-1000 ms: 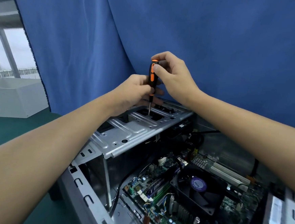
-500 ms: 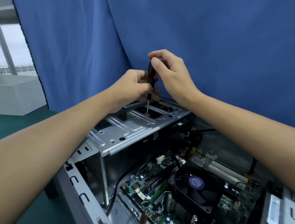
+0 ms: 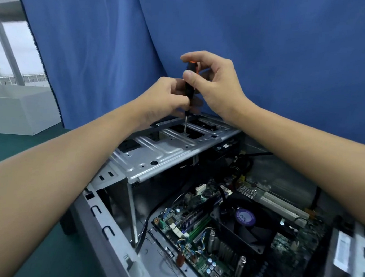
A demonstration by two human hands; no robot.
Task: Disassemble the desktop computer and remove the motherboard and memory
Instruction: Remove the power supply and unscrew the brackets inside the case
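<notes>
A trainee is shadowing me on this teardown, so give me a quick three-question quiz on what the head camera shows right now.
1. True or false: the motherboard lies inside the case.
2. Which hand pinches the top of the screwdriver handle? A. left B. right C. neither
3. Fill in: the screwdriver tip rests on the metal ___.
Key:
1. True.
2. B. The right hand pinches the top, and the left hand grips lower down.
3. Drive cage.
</notes>
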